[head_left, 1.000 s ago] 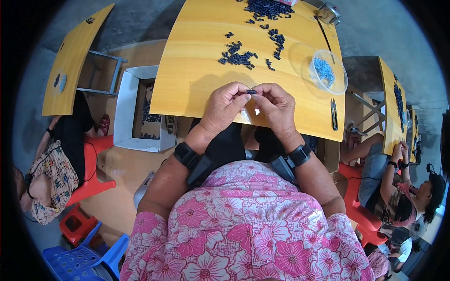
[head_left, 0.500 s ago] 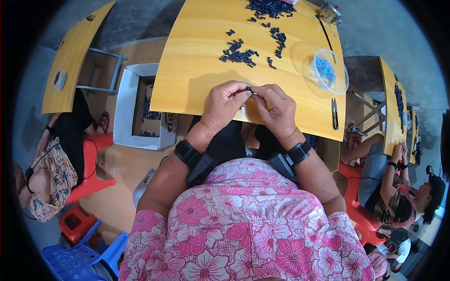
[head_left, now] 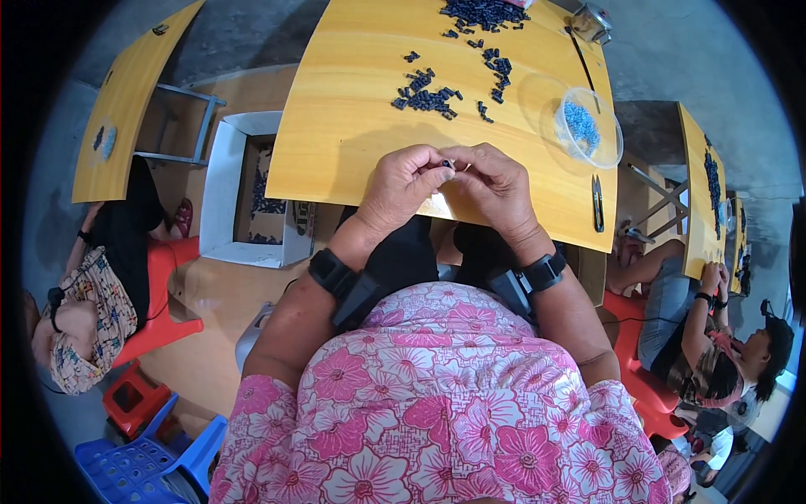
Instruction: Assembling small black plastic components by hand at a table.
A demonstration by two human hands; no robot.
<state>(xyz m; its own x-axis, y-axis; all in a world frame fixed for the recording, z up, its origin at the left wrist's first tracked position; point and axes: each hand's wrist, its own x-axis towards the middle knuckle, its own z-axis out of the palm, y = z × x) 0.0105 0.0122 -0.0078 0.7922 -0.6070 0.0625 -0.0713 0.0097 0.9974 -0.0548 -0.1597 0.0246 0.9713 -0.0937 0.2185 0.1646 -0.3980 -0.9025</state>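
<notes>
My left hand (head_left: 405, 186) pinches a small dark plastic part (head_left: 447, 165) between thumb and fingertips, just above the near edge of the yellow table (head_left: 336, 160). Against it from the right, my right hand (head_left: 495, 185) is closed, its thumb and forefinger meeting at the same part. Whether the right fingers hold a separate tiny piece cannot be made out. Beyond my hands lies a loose cluster of similar dark parts (head_left: 426, 99), with a short line of them (head_left: 499, 76) to its right. A clear round tub (head_left: 617, 151) with small light-blue pieces (head_left: 581, 128) stands at the right.
Small black snips (head_left: 598, 203) lie near the right edge. A dark pile (head_left: 483, 13), a thin black rod (head_left: 579, 57) and a metal cup (head_left: 593, 22) are farther back. An open white carton (head_left: 222, 197) sits left of the table. People sit at tables on both sides.
My right fingers have shifted slightly and curled around the small part, and their tips cover more of it. My left hand has hardly moved.
</notes>
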